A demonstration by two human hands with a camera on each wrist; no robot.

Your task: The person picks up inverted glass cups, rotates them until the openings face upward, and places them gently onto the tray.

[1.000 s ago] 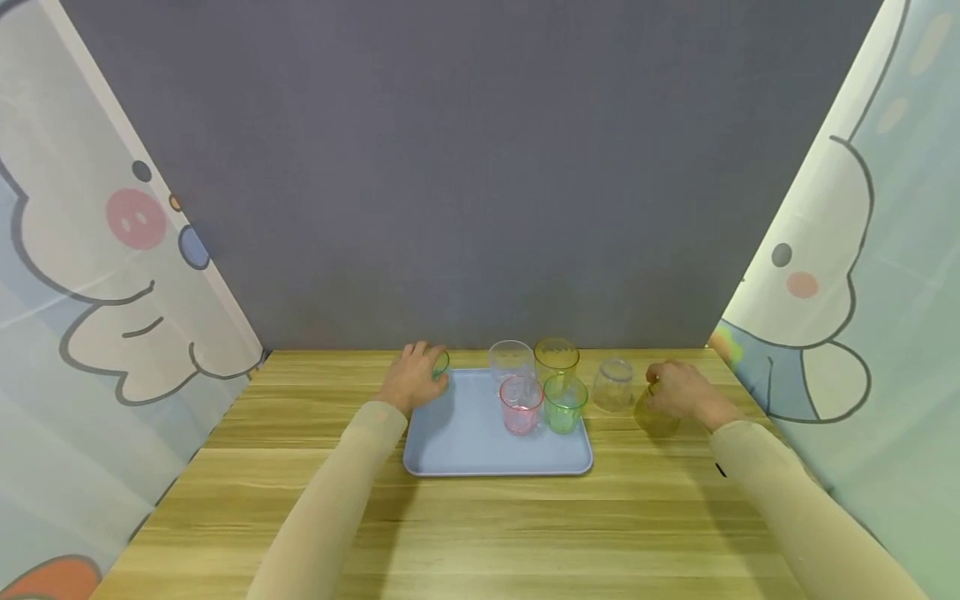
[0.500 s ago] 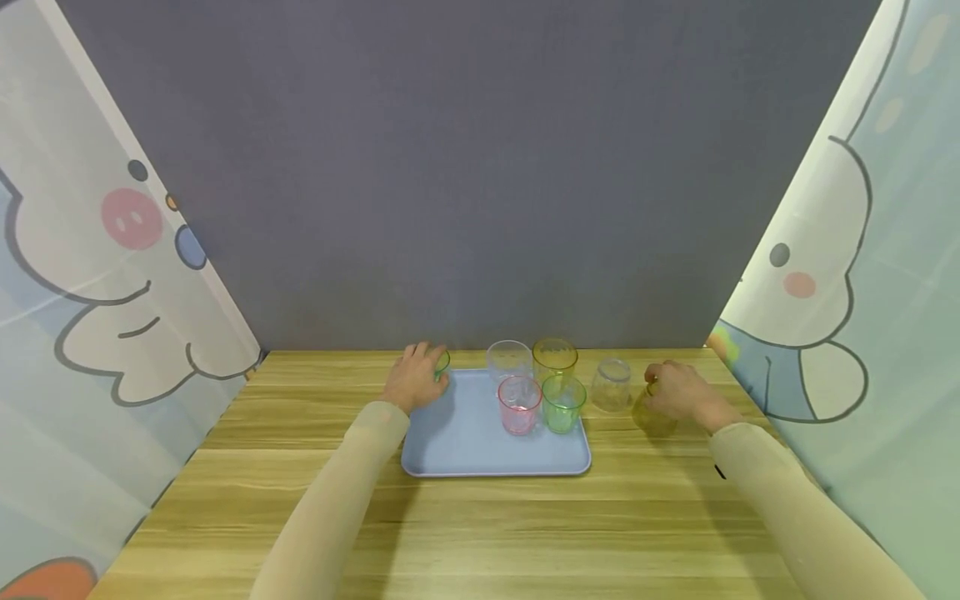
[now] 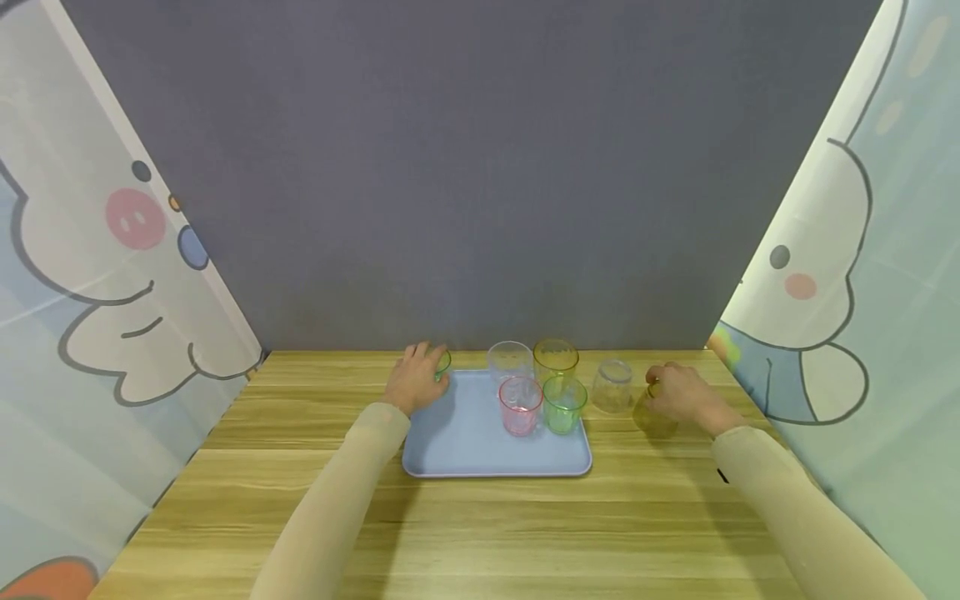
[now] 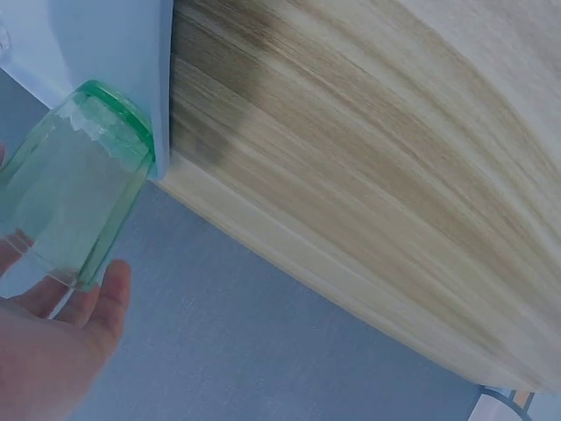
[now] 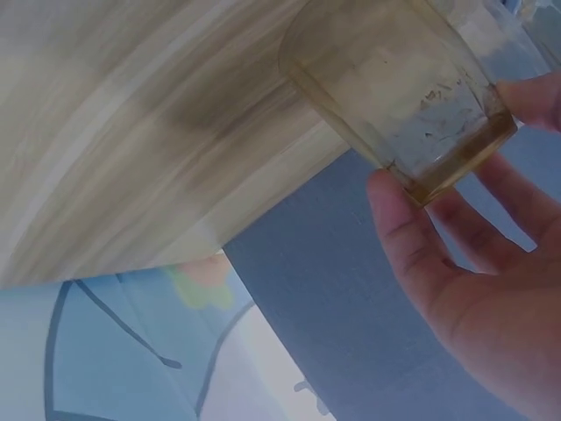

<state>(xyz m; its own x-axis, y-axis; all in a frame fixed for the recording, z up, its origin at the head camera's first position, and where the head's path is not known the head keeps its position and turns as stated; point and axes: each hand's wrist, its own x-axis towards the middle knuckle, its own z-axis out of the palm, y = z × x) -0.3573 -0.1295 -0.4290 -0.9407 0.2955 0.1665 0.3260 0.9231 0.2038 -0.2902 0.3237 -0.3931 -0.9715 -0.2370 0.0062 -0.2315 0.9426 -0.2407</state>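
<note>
In the head view my left hand [image 3: 416, 379] is at the back left corner of the pale blue tray [image 3: 465, 454], holding a green glass [image 3: 444, 363] by its rim. The left wrist view shows this green glass [image 4: 83, 175] upright, its thick base at the tray corner and my fingers around the rim. Right of the tray, my right hand [image 3: 682, 393] grips an amber glass [image 3: 655, 417]. As the right wrist view shows, this amber glass [image 5: 394, 79] is upside down, with my thumb and fingers around its thick base and its wider rim toward the tabletop.
Upright on the tray's right half stand a clear glass [image 3: 510, 362], an amber glass [image 3: 555, 358], a pink glass [image 3: 521, 408] and a light green glass [image 3: 564, 407]. An upside-down clear glass [image 3: 612, 390] sits between tray and right hand. A grey panel [image 3: 480, 183] rises behind the wooden table [image 3: 480, 533].
</note>
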